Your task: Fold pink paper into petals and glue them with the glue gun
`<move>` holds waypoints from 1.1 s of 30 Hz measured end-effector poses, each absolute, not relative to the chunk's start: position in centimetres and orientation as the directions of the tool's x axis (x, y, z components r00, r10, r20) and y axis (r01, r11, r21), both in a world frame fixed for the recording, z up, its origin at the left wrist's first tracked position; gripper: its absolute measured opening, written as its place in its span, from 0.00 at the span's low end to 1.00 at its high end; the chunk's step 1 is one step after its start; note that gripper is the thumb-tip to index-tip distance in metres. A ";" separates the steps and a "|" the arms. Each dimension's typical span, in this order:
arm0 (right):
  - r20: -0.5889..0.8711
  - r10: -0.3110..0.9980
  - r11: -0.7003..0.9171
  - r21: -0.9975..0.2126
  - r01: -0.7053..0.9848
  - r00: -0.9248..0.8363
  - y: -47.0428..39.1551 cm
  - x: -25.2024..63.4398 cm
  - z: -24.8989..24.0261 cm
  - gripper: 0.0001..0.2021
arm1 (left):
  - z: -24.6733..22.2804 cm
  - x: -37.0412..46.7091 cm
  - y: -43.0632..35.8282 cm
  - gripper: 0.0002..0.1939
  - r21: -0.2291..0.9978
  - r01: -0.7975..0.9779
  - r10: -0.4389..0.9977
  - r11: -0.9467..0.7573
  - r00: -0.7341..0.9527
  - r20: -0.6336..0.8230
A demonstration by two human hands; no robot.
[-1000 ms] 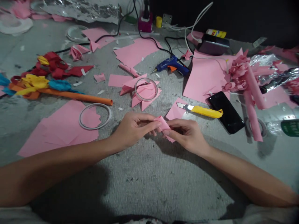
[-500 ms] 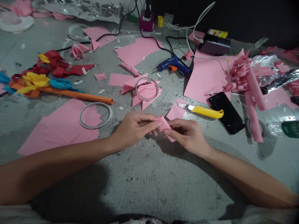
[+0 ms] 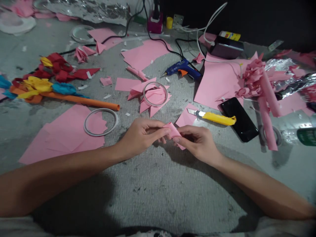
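Between my two hands is a small folded piece of pink paper, held above the grey table. My left hand pinches its left edge between thumb and fingers. On the other side, the thumb and fingers of my right hand close on its right edge. Just behind my right hand lie a pink paper square and a yellow cutter with its blade out. A tape roll rests on folded pink pieces beyond my hands.
Pink sheets and another tape roll lie at left, near an orange paper tube. Farther back is a blue glue gun with its cable. A black phone and pink paper tubes are at right.
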State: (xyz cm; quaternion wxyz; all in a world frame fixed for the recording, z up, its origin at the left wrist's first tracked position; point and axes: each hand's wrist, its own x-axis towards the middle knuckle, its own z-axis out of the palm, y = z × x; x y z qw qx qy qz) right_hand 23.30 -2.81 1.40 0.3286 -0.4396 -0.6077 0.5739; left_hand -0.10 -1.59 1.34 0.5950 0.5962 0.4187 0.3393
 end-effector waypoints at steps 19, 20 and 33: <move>-0.016 0.886 0.079 -0.980 0.184 -0.464 -2.8 23.7 1.6 0.13 | 1.4 -0.1 -1.7 0.12 0.994 0.091 0.866 0.062 0.491 -0.099; -0.019 0.886 0.074 -0.980 0.182 -0.463 -2.8 23.6 1.6 0.12 | 1.4 -0.1 -1.7 0.12 0.994 0.094 0.863 0.061 0.495 -0.100; -0.035 0.882 0.058 -0.982 0.180 -0.470 -2.9 23.5 1.6 0.12 | 1.3 0.1 -1.7 0.11 0.994 0.080 0.861 0.077 0.497 -0.107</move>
